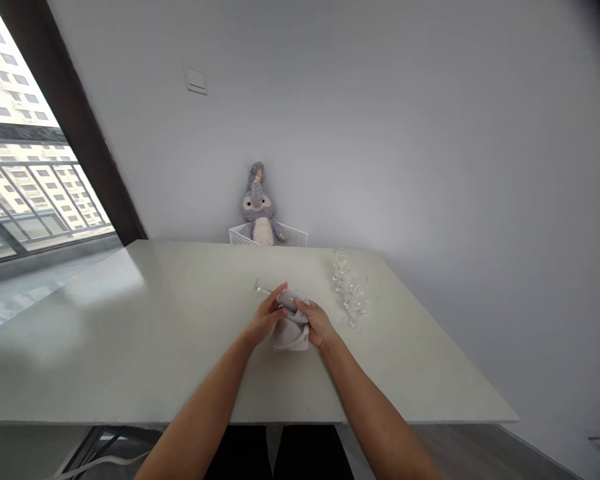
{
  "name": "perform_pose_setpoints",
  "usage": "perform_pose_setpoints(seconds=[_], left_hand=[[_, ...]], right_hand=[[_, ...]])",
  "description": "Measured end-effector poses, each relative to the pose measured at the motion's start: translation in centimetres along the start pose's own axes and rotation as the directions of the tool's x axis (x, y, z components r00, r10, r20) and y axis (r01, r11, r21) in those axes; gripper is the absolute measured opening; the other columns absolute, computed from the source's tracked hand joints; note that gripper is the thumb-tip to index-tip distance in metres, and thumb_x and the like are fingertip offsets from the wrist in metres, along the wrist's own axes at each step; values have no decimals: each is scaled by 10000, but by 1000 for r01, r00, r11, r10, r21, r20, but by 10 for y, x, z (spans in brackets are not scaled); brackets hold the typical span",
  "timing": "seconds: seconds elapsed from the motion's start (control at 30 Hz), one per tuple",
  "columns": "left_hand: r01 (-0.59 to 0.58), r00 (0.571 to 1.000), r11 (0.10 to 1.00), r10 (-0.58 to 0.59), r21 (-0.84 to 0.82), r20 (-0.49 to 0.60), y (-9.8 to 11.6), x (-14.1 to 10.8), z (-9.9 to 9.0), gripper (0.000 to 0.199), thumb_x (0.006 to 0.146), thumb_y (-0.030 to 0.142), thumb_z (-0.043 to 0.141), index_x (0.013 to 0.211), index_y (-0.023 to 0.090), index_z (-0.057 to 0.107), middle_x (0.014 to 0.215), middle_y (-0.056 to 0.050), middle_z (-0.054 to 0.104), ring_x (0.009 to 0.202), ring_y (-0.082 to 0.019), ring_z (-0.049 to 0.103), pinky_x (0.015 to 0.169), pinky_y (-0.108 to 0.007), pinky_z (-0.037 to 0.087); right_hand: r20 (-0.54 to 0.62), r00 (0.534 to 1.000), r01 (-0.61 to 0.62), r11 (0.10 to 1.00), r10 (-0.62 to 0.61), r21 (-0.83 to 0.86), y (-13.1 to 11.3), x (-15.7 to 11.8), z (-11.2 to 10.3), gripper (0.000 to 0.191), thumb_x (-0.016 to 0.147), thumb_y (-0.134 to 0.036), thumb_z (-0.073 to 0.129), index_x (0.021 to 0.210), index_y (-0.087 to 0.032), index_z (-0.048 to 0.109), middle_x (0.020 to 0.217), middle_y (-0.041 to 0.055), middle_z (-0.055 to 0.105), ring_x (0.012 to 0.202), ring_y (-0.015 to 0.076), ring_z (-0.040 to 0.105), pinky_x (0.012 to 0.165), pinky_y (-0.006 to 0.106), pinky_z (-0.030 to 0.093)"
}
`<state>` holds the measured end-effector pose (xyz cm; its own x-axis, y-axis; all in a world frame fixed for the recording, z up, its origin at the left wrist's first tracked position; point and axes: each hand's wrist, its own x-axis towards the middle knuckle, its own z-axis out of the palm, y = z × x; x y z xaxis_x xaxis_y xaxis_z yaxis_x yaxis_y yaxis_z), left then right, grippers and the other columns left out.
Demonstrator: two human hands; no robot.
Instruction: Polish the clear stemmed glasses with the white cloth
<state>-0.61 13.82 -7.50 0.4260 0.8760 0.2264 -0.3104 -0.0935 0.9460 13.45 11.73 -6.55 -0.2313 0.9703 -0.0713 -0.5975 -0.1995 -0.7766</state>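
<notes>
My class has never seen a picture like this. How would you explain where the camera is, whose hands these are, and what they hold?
There is no machine here: a camera worn on a person's head looks forward and down at their own bare hands. The left hand holds a stemmed glass, its foot pointing left. The right hand grips a pale cloth bunched against the glass. Farther right on the pale table is a cluster of clear glassware, too faint to count. Beyond the far edge, a plush toy sits in a white basket.
</notes>
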Motion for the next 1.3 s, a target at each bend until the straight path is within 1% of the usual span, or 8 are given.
perform_pose_setpoints(seconds=[0.2, 0.4, 0.6, 0.67, 0.9, 1.13, 1.23, 1.3], left_hand=[[-37, 996, 999, 38, 16, -82, 7, 3, -9, 555, 695, 342, 642, 1214, 213, 489, 1232, -92, 507, 1045, -205, 501, 887, -319, 394], [174, 963, 952, -111, 252, -246, -2, 8, -20, 573, 766, 575, 415, 1044, 113, 609, 808, -81, 639, 748, -185, 579, 650, -318, 481], [26, 998, 988, -16, 150, -64, 4, 5, -14, 520, 728, 430, 575, 1204, 239, 487, 1247, -88, 495, 1040, -206, 506, 827, -318, 443], [-12, 999, 993, 17, 116, -42, 5, 4, -13, 559, 688, 379, 633, 1206, 233, 484, 1204, -91, 525, 999, -193, 528, 841, -316, 436], [207, 964, 945, -153, 252, -219, -7, 9, -22, 584, 783, 578, 367, 1075, 123, 588, 714, -51, 606, 624, -140, 555, 556, -264, 470], [33, 999, 998, -32, 48, -16, 3, 5, -8, 612, 675, 347, 655, 1242, 244, 450, 1185, -80, 522, 970, -188, 529, 849, -328, 429], [40, 997, 998, -37, 58, -66, 7, 3, -9, 591, 732, 399, 585, 1265, 204, 422, 846, -35, 608, 767, -141, 563, 777, -325, 456], [74, 992, 991, -61, 114, -115, 6, 4, -10, 572, 777, 469, 490, 1262, 173, 425, 709, -6, 578, 641, -117, 542, 688, -300, 471]], right_hand=[[-13, 998, 58, 956, -64, -288, 3, -3, 2, 300, 688, -416, 617, 848, -163, 602, 646, 3, 620, 545, 128, 539, 578, 260, 423], [155, 941, 244, 285, -302, -927, 20, -6, 7, 174, 697, -348, 575, 748, -187, 618, 778, 50, 639, 759, 191, 550, 702, 287, 387], [-116, 977, 106, 876, -181, -471, 10, -1, 1, 383, 724, -453, 522, 920, -132, 593, 711, 49, 633, 593, 162, 543, 608, 296, 423], [-90, 988, 86, 937, -124, -340, 8, -2, 1, 429, 733, -470, 510, 979, -124, 576, 742, 59, 638, 588, 154, 544, 609, 297, 429], [33, 948, 193, 490, -316, -850, 24, -6, 11, 186, 626, -331, 635, 697, -161, 613, 723, 59, 632, 747, 205, 557, 688, 300, 391], [-147, 985, 53, 970, -89, -236, 6, 0, 0, 359, 686, -459, 563, 861, -148, 612, 666, 33, 631, 565, 152, 550, 569, 277, 424], [-25, 983, 152, 872, -184, -465, 8, -5, 5, 372, 695, -430, 574, 948, -160, 606, 769, 43, 648, 658, 165, 568, 621, 282, 426], [68, 953, 243, 607, -296, -756, 15, -9, 10, 347, 682, -372, 598, 967, -174, 602, 860, 55, 647, 760, 186, 570, 682, 293, 416]])
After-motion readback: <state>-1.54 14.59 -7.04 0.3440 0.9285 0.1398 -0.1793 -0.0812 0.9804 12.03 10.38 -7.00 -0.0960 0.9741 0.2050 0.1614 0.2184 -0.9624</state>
